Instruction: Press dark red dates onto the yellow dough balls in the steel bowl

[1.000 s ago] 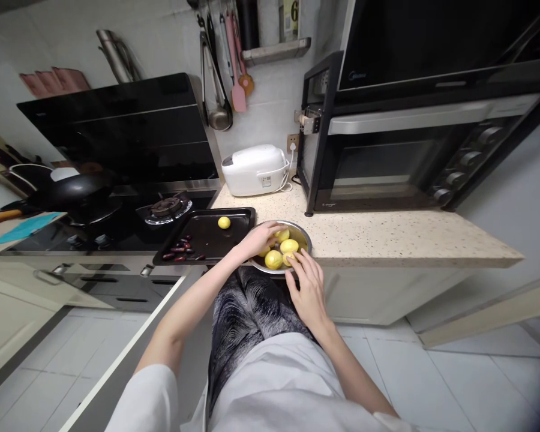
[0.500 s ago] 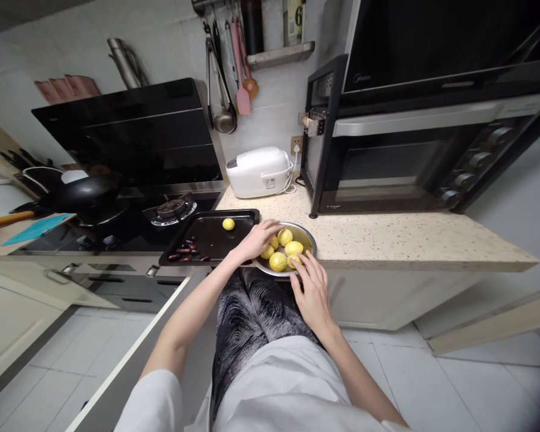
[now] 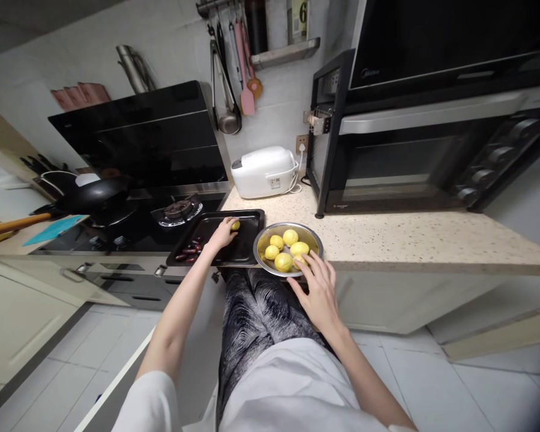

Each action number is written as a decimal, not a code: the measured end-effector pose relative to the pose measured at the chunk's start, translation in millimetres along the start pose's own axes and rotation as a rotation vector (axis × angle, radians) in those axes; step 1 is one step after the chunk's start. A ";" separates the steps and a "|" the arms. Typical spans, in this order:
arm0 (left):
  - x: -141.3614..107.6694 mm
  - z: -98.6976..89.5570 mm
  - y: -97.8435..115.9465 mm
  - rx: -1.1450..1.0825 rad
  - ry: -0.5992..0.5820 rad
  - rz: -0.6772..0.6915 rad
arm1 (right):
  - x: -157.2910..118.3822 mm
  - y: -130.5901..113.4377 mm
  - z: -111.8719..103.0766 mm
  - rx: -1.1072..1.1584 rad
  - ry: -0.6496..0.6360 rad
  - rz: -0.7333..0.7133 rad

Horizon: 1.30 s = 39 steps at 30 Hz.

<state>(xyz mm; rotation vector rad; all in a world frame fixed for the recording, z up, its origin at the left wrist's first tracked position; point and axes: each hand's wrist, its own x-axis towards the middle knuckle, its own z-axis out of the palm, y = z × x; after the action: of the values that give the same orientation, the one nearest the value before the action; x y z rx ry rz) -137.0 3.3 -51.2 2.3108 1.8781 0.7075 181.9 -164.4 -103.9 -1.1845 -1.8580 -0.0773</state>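
My left hand (image 3: 222, 234) is over the black baking tray (image 3: 247, 240), its fingers curled around a yellow lemon (image 3: 236, 225) that is partly hidden by them. On the tray's left side lie several dark red dates (image 3: 191, 249). Beside the tray, at the counter's front edge, stands a steel bowl (image 3: 318, 243) with several lemons (image 3: 290, 237) in it. My right hand (image 3: 317, 288) is at the bowl's near right rim, fingers apart, the fingertips over a lemon (image 3: 299, 260) there. Its thumb is near the outside of the rim.
A white rice cooker (image 3: 266, 174) stands behind the bowl. To the right is a black rack with an oven (image 3: 400, 162). On the left are a gas burner (image 3: 178, 210) and a wok (image 3: 94, 195). An open drawer (image 3: 121, 378) juts out below, left of my legs.
My left hand has moved left from the bowl to the tray and closed around the lemon there. My right hand stays at the bowl. The view has shifted slightly.
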 end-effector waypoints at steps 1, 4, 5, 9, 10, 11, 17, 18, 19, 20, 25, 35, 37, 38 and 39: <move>-0.2 0.8 -0.4 0.005 -0.003 -0.002 | 1.6 -0.2 -0.1 -0.014 -0.003 -0.021; 1.3 4.0 1.7 0.028 0.003 -0.022 | 6.5 -1.3 1.0 -0.029 -0.024 -0.070; 2.3 5.2 2.9 0.036 0.007 -0.030 | 7.9 -1.7 1.6 -0.027 -0.031 -0.077; 5.4 9.1 8.5 0.044 0.026 -0.043 | 11.4 -2.5 3.7 -0.011 -0.049 -0.082; 5.5 9.4 10.0 0.040 0.033 -0.042 | 11.7 -2.3 4.0 -0.009 -0.051 -0.084; 5.2 9.4 11.7 0.034 0.042 -0.040 | 11.9 -2.1 4.2 -0.008 -0.052 -0.086; -7.5 1.5 37.8 -0.038 0.104 0.012 | 12.8 -1.7 4.9 0.009 -0.053 -0.071; -11.8 -0.4 46.7 -0.074 0.106 0.042 | 12.9 -1.7 5.0 0.011 -0.052 -0.068; -16.5 -2.2 57.1 -0.122 0.102 0.080 | 12.9 -1.7 5.1 0.011 -0.052 -0.066; -21.7 -3.6 68.4 -0.217 0.092 0.137 | 12.9 -1.7 5.2 0.011 -0.054 -0.065; -45.5 -3.2 123.3 -0.571 -0.077 0.346 | 11.9 -0.9 4.7 0.011 -0.074 -0.063; -60.2 11.3 148.3 -0.509 -0.143 0.401 | 5.8 3.0 6.5 0.050 0.001 -0.031; -61.4 12.0 149.3 -0.504 -0.135 0.403 | 5.2 4.0 7.6 0.049 0.008 -0.031; -62.0 12.5 149.7 -0.496 -0.128 0.404 | 5.0 4.4 8.1 0.047 0.010 -0.032; -62.4 13.1 150.0 -0.487 -0.118 0.404 | 4.8 4.7 8.5 0.044 0.012 -0.033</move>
<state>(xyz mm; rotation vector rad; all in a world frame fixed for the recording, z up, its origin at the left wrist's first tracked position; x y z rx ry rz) -4.7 -89.4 -29.9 2.3403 1.0408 0.9189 179.3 -154.5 -107.4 -1.1211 -1.8596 -0.0616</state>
